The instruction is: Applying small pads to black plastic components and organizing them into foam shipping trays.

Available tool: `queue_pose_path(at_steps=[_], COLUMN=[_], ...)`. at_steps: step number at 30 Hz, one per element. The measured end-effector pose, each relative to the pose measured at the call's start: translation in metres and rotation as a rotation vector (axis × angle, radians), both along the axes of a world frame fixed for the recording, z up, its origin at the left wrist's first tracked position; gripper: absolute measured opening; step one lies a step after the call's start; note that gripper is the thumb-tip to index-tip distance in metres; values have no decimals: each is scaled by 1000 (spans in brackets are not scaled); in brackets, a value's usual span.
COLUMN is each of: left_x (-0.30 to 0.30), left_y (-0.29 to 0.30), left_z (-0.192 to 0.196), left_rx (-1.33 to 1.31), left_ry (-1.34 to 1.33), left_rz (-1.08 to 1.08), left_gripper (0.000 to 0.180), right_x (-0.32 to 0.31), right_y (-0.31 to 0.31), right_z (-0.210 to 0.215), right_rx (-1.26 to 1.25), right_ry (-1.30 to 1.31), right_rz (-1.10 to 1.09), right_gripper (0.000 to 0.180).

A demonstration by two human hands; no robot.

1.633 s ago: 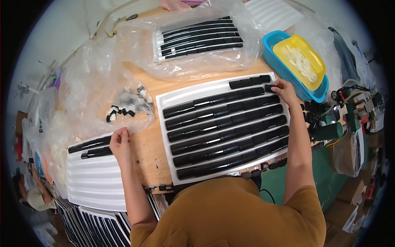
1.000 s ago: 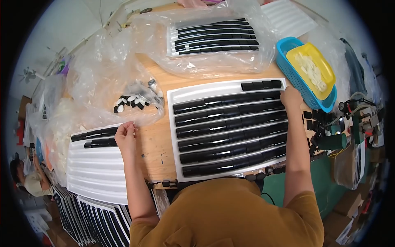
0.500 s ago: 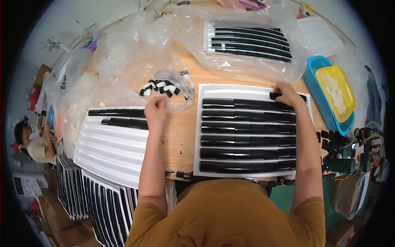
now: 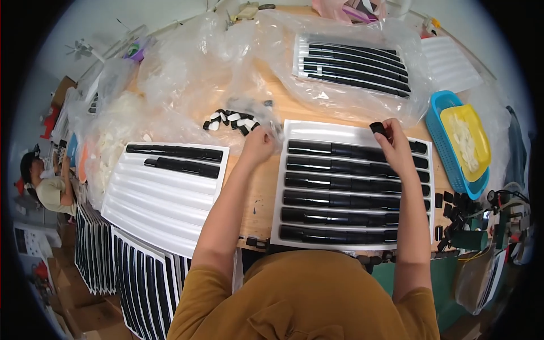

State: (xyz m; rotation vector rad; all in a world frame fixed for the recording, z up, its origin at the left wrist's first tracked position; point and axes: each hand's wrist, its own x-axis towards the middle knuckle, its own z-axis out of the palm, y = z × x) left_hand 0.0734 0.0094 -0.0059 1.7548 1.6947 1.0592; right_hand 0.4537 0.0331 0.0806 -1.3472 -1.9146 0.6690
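Observation:
My right hand (image 4: pixel 395 144) pinches a short black cap-like piece (image 4: pixel 378 128) between thumb and fingers, above the top of a white ridged tray (image 4: pixel 317 129). Long glossy black strips (image 4: pixel 323 165) lie in rows across this tray, partly covered by my right forearm. My left hand (image 4: pixel 258 145) is closed at the near right side of a small pile of black and white pieces (image 4: pixel 233 117). A dark bit shows by its fingertips; whether it is held I cannot tell. To the left lies a second white tray (image 4: pixel 153 192) with two black strips (image 4: pixel 181 168) along its far end.
Clear plastic sheeting (image 4: pixel 181 62) spreads over the far left. A bagged tray of black strips (image 4: pixel 357 68) lies at the back. On the right are a blue basket (image 4: pixel 447 147) with a yellow one inside and loose black parts (image 4: pixel 447 209). Another person (image 4: pixel 54 187) sits far left.
My left hand has moved right and away from me, to the pile's edge. My right hand has lifted the black piece off the tray's far edge. The whole view has shifted slightly.

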Motion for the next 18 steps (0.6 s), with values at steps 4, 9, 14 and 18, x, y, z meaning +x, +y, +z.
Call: queue_pose_path(at_steps=[4,9,14,18], left_x=[7,10,3,26], left_y=[-2,-11,-29,-82], left_z=[7,18,16,62], left_rx=[-10,-45,-4,131], left_ry=[130,-319,-682,-600], left_rz=[-34,12,123,194], left_gripper=[21,24,28,22], right_x=[-42,-74,-75,-70], right_y=[-40,-77,-93,-102], right_z=[3,4,-3,-6], right_rx=[-261,-424,-581,-644], right_ry=[433,758,931,1075], right_rz=[86,162,209,285], right_gripper=[20,25,28,30])
